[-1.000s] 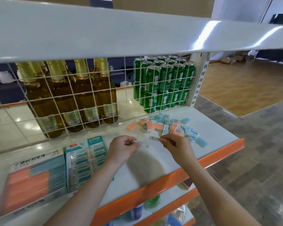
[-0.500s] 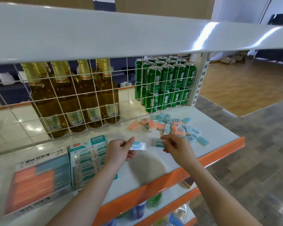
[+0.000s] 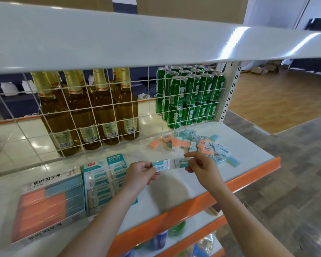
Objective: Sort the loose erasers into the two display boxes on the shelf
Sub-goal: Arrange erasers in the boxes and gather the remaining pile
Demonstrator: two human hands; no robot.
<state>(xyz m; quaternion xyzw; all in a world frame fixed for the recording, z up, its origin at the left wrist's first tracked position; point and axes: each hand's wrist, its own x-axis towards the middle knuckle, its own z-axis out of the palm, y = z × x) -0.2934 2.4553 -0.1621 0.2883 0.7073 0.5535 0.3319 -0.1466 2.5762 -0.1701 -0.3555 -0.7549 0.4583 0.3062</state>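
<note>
My left hand (image 3: 140, 176) pinches a wrapped teal-and-white eraser (image 3: 161, 165) above the white shelf (image 3: 167, 191). My right hand (image 3: 202, 167) pinches a second wrapped eraser (image 3: 182, 162), end to end with the first. A heap of loose erasers (image 3: 195, 145), orange, pale blue and teal-white, lies at the back right of the shelf. Two display boxes stand at the left: one holds orange and blue erasers (image 3: 48, 206), the other, beside it, holds teal-white erasers (image 3: 102, 182).
Behind a white wire grid (image 3: 107, 112) stand amber bottles (image 3: 104, 117) and stacked green cans (image 3: 189, 97). An upper shelf (image 3: 137, 38) overhangs. The shelf's orange front edge (image 3: 193, 206) runs below my hands, with lower shelves under it.
Both hands have lifted their erasers off the shelf and turned them flat toward the camera; the view has shifted slightly right, so the boxes sit further in.
</note>
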